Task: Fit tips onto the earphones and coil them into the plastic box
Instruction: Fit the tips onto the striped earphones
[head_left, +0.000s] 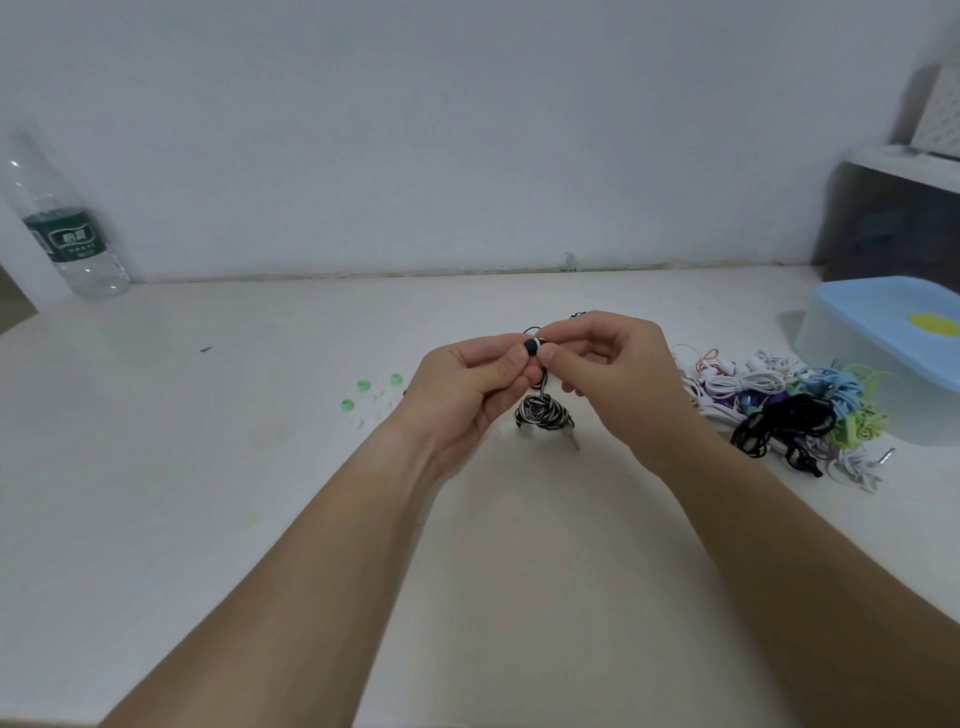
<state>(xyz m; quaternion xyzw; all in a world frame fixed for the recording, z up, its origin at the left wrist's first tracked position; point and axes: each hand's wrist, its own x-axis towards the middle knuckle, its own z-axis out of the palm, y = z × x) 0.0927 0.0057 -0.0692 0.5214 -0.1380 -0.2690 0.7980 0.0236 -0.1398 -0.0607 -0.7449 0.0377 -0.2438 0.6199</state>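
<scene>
Black silicone is the business here: a dark tip sits at the end of a black-and-white earbud, held up between both hands above the middle of the bench. I take the step in hand to be the fitting of the tip. Whether it is fully seated on the nozzle is too small to tell.

The left hand has its fingers curled, thumb and forefinger pinching the tip. The right hand pinches the earbud body from the other side, its remaining fingers loosely bent. Both forearms reach forward and converge, wrists level, hands almost touching.

Below them the cable hangs as a tight bundle, with the jack pointing down toward the bench.

The next move probably calls for a firm push — perhaps with a slight twist — to seat the tip, then the same for the second bud if it is bare. Spare tips, green and white, lie just left of the left hand. The plastic box stands to the right with its blue lid on, a heap of earphones against its near side, so the lid must come off before anything goes in.
</scene>
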